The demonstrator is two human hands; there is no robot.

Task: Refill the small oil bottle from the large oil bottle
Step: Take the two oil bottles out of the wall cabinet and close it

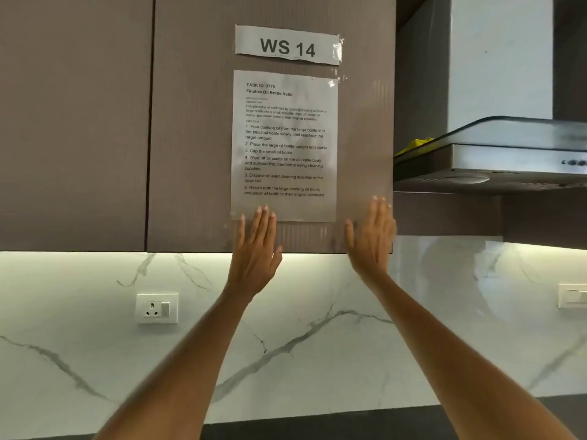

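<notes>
The cabinet (190, 122) filled the upper view. I counted two door panels, split by one dark seam. It carried the paperwork at eye level, so I could read it before any pour.

The backsplash (286, 312) ran below it, marbled and lit from under the cabinet. It held two wall fittings: one socket (157, 308) at left and one switch plate (572, 295) at the right edge.

One hood (495, 154) projected at right. One yellow item (414, 145) lay on top of it; I could not tell what it was.

I held both arms raised. My left hand (255, 249) was flat, fingers straight, fingertips at the lower left corner of the sheet (284, 144). My right hand (371, 236) was flat likewise, just beside the sheet's lower right corner, on the door. Neither hand grasped anything. I judged this posture to serve display: two bare, released hands shown next to the instructions.

One sheet was taped under one label (287, 46) reading "WS 14". The sheet listed six numbered steps, the first being the pour.

Neither oil bottle was in view. I judged them to be below the frame, on the counter, of which only a dark strip showed. The refill had not begun.
</notes>
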